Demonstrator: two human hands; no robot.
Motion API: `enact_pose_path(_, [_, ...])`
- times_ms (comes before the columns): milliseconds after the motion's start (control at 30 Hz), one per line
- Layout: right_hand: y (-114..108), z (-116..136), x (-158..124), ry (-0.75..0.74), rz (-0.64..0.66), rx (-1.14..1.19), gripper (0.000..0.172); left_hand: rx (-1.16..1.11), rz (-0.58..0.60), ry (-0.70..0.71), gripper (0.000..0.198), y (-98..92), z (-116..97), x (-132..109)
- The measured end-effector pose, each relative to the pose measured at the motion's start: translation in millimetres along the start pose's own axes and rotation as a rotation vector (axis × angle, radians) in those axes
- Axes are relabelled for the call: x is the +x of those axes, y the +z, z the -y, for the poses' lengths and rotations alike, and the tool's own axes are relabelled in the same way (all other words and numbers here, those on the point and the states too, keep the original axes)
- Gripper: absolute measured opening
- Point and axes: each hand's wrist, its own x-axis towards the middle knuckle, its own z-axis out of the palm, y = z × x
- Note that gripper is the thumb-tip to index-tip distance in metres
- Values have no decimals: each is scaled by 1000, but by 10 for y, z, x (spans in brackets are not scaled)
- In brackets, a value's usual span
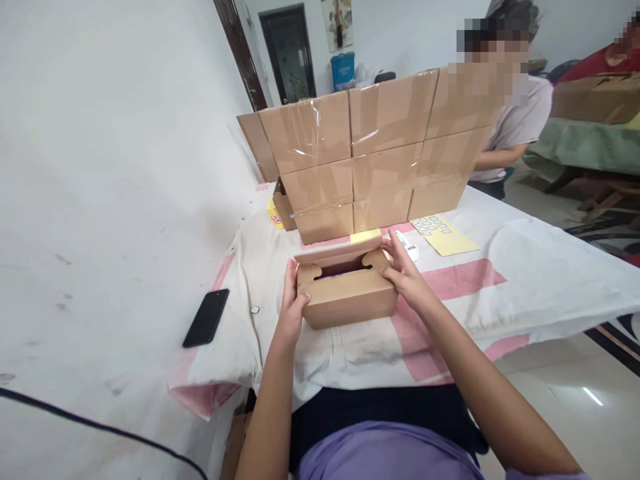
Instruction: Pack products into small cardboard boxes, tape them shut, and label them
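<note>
A small brown cardboard box [350,300] rests on the cloth-covered table in front of me, its top partly open with flaps folded around a dark slot. My left hand [293,303] grips the box's left end, thumb on the front edge. At the right end, my right hand [403,272] clasps the box with its thumb on the corner. What lies inside is mostly hidden; a sliver of purple shows in the slot. Just behind my right hand is a small white item [412,253], partly covered by the fingers.
A tall screen of taped cardboard boxes [385,150] stands behind the box. A yellow sheet with stickers [445,237] lies to the right, a black phone [206,319] to the left by the wall. A yellow box [275,213] sits behind the screen's left edge. A person [527,120] sits beyond.
</note>
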Motion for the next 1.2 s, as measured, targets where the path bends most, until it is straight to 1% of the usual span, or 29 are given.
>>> enact_pose_path(33, [-13,-8,47,-39,-23,-14,73,24,-7,16,77,-7,4,24])
enact_pose_path(67, [-23,-9,84,-87,-43,-47,58,57,-12,34,73,-19,-3,44])
enact_pose_path(133, [-31,7,125,-168,-53,-136,28,145,-20,70,56,-52,-56,66])
enact_pose_path(167, [-29,21,131,-194,-51,-176,20,198,-21,87,46,-69,-104,70])
enact_pose_path(200, [-23,36,129,-212,-49,-206,19,255,-20,100,38,-83,-167,69])
enact_pose_path(267, [-6,66,113,-238,-48,-241,19,353,-8,115,31,-79,-327,57])
enact_pose_path(367, [-14,100,90,-262,-29,-283,18,540,75,152,37,41,-572,24])
enact_pose_path(433, [-94,98,109,-241,28,-293,19,701,134,204,41,168,-669,-7])
enact_pose_path(467, [-167,84,139,-206,33,-291,22,767,146,234,40,229,-687,-24])
enact_pose_path(500, [-263,58,185,-137,-7,-296,26,806,143,262,39,280,-687,-43])
enact_pose_path(567, [-511,-28,326,83,-180,-340,31,815,107,304,42,343,-644,-76])
enact_pose_path(600, [-650,-85,414,209,-279,-375,31,814,93,321,45,356,-612,-90])
enact_pose_path(633, [-788,-148,507,328,-345,-411,28,812,82,336,47,360,-580,-100])
enact_pose_path(667, [-916,-211,601,432,-369,-441,24,814,75,347,48,358,-552,-108])
enact_pose_path(733, [-1117,-329,773,589,-331,-467,16,819,67,360,48,350,-515,-117])
enact_pose_path(767, [-1181,-377,846,656,-306,-470,14,817,63,363,48,347,-507,-120])
enact_pose_path(867, [-1250,-458,1013,800,-234,-457,16,803,55,356,48,348,-511,-127])
enact_pose_path(1067, [-1163,-421,1210,991,-119,-418,23,731,39,313,49,356,-532,-147])
enact_pose_path(1133, [-1132,-390,1243,1046,-92,-398,24,727,36,305,50,359,-528,-154])
enact_pose_path(1200, [-1106,-361,1258,1070,-86,-376,21,738,32,306,51,365,-518,-160])
